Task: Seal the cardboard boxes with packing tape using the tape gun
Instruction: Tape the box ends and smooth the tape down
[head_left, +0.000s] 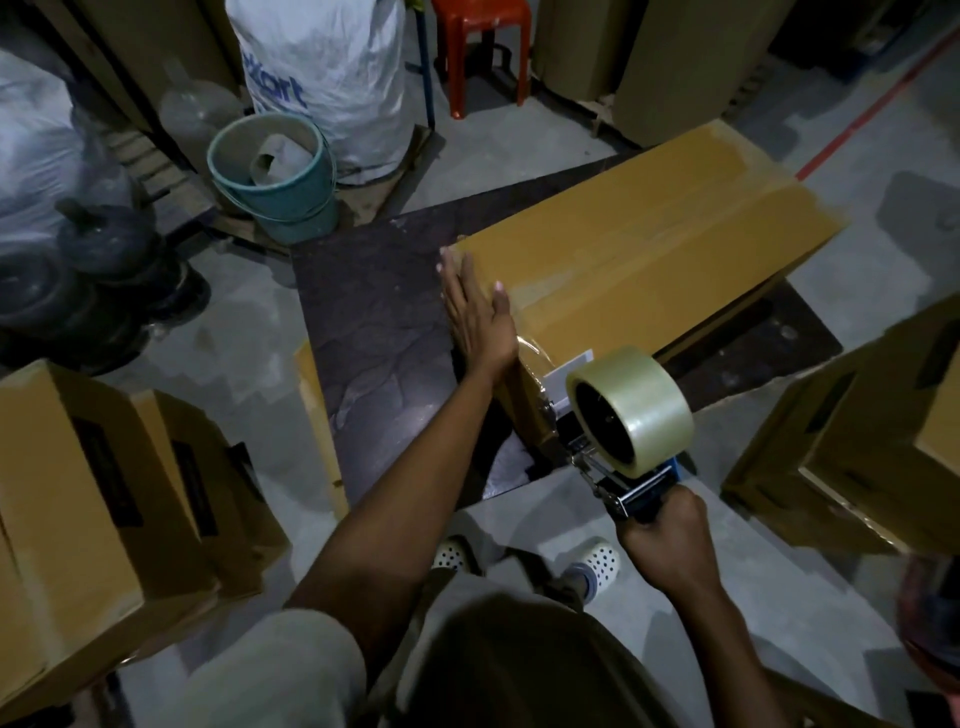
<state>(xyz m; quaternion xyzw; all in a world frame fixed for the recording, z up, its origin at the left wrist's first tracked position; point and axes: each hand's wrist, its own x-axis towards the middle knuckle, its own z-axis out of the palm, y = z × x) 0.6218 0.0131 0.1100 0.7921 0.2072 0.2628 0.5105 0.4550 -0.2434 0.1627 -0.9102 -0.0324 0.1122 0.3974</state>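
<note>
Pressing flat against the near left corner of a long box (649, 223), the left hand (478, 317) has its fingers straight and together, with the thumb over the top edge. The box lies diagonally on a dark surface (374, 322), and clear tape runs along its top. The right hand (665, 535) has its fingers curled tight round the handle of a tape gun (623, 483). The gun's front is held against the box's near end, and its roll (631, 410) stands up above the hand. A strip of bare floor (249, 322) lies left of the surface, with stacked cartons (78, 493) beyond it. More cartons (857, 441) crowd the surface's right corner. A bucket (280, 171) sits by its far left edge, and a red stool (483, 47) stands farther back.
</note>
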